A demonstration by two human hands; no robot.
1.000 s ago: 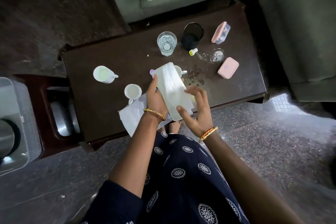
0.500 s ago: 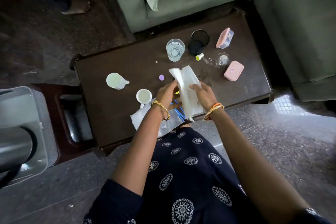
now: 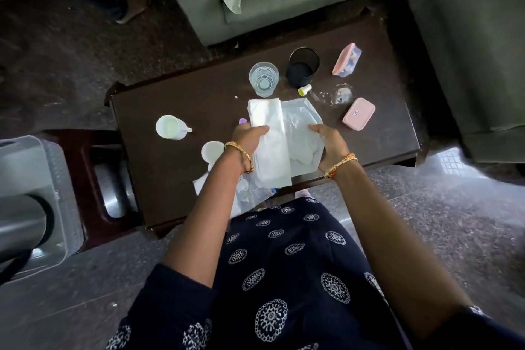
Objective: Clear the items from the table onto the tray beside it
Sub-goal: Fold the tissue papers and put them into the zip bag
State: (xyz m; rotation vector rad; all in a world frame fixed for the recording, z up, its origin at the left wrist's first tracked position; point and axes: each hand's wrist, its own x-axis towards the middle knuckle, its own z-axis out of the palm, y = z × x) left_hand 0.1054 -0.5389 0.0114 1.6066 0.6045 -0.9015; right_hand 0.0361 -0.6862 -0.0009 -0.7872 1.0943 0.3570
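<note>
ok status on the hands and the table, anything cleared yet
Left hand and right hand both grip the white cloth over the table. Cups, glass, pink boxes not yet cleared.

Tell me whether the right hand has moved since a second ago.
Yes. The right hand has moved right along the table, toward the pink box, spreading the tissue.

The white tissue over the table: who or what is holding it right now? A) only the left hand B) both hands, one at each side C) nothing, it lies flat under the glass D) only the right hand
B: the left hand grips the white tissue at one edge and the right hand holds the other side.
</note>
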